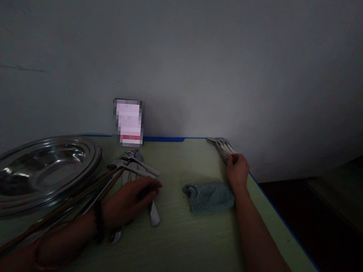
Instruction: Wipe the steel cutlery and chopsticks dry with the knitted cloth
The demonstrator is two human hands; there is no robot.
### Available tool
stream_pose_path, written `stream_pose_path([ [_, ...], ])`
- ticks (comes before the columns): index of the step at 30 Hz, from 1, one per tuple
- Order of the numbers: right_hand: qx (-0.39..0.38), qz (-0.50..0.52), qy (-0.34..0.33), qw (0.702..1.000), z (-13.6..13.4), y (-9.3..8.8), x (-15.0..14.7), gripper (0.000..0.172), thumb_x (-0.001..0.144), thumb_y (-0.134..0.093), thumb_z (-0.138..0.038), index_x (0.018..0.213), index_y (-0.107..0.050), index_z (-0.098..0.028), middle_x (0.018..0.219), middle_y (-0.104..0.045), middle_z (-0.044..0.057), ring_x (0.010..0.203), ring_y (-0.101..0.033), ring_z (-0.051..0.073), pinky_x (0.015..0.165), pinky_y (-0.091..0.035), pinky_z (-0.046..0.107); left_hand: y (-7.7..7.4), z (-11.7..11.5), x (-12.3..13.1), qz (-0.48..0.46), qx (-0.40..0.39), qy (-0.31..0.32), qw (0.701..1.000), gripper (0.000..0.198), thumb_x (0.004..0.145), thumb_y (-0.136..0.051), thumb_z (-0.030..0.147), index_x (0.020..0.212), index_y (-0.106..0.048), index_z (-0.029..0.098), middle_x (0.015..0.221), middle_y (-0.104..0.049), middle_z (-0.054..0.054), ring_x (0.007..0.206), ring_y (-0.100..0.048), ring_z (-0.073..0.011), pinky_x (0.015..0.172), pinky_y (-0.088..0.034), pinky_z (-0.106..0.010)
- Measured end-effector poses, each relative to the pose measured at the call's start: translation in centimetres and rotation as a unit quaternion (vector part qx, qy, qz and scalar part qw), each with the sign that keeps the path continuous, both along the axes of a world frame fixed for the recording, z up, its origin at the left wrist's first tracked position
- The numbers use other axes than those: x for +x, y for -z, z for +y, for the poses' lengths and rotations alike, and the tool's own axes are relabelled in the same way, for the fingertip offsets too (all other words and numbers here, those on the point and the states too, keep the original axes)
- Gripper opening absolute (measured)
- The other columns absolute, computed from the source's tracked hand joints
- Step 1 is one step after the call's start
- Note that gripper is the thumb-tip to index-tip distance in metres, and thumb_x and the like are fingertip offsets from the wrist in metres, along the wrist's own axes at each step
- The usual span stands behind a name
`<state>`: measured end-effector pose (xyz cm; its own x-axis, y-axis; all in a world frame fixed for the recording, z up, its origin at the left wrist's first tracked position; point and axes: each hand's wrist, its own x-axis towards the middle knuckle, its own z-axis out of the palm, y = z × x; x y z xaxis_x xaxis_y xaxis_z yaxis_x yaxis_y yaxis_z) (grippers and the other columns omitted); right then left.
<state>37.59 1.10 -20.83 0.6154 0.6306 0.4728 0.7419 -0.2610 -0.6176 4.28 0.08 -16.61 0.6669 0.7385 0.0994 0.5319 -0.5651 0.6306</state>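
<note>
At the table's back right corner, my right hand [237, 169] is closed at the handle ends of a bunch of metal cutlery [222, 145]. The heads point toward the wall; whether they are spoons or forks is too dim to tell. My left hand [135, 195] hovers over or rests on a loose heap of spoons and other cutlery [136, 166], its fingers bent and the thumb apart from them. Nothing shows between them. A flat handle [155, 215] sticks out beyond the left thumb. Between the hands lies a crumpled blue-green knitted cloth [211, 198], close to my right wrist.
Stacked shiny metal plates [84, 145] stand on the left of the pale green table [168, 243]. Long thin brown sticks [48, 220] lie beside them, partly under my left arm. A blurred-out phone [129, 122] leans on the grey wall [205, 63]. The table has a blue edge.
</note>
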Motion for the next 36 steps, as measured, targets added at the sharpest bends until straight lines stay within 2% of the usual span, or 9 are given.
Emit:
stream_pose_path([
  [6, 0.007, -0.018, 0.017, 1.000, 0.10, 0.28, 0.05, 0.030, 0.079, -0.047, -0.032, 0.091, -0.060, -0.008, 0.090, -0.060, 0.019, 0.085, -0.053, 0.025, 0.081, -0.040, 0.036, -0.14, -0.02, 0.02, 0.003, -0.004, -0.002, 1.000, 0.024, 0.086, -0.043, 0.031, 0.101, -0.058, 0.018, 0.094, -0.066, -0.005, 0.082, -0.062, -0.0183, 0.074, -0.050, -0.030],
  [12, 0.013, -0.022, 0.015, 1.000, 0.11, 0.50, 0.01, 0.028, 0.078, -0.048, -0.031, 0.091, -0.059, -0.008, 0.087, -0.057, 0.017, 0.088, -0.050, 0.026, 0.083, -0.039, 0.037, 0.39, 0.16, -0.21, 0.003, 0.009, 0.002, 1.000, 0.024, 0.086, -0.043, 0.031, 0.101, -0.058, 0.019, 0.095, -0.066, -0.004, 0.085, -0.062, -0.0184, 0.076, -0.050, -0.031],
  [29, -0.002, -0.027, -0.009, 1.000, 0.00, 0.71, -0.05, 0.026, 0.076, -0.050, -0.030, 0.090, -0.059, -0.010, 0.087, -0.059, 0.015, 0.083, -0.052, 0.023, 0.079, -0.041, 0.035, 0.23, 0.17, -0.06, 0.003, 0.004, 0.008, 1.000, 0.024, 0.086, -0.044, 0.032, 0.100, -0.058, 0.019, 0.093, -0.066, -0.004, 0.084, -0.062, -0.0182, 0.075, -0.050, -0.030],
  [36, -0.040, -0.024, 0.004, 0.999, -0.21, 0.44, -0.22, 0.026, 0.073, -0.053, -0.030, 0.091, -0.060, -0.012, 0.091, -0.062, 0.015, 0.086, -0.056, 0.024, 0.079, -0.041, 0.035, 0.10, 0.15, -0.05, 0.004, 0.006, 0.014, 1.000, 0.024, 0.086, -0.044, 0.032, 0.100, -0.058, 0.019, 0.095, -0.066, -0.004, 0.084, -0.062, -0.0181, 0.075, -0.050, -0.030],
])
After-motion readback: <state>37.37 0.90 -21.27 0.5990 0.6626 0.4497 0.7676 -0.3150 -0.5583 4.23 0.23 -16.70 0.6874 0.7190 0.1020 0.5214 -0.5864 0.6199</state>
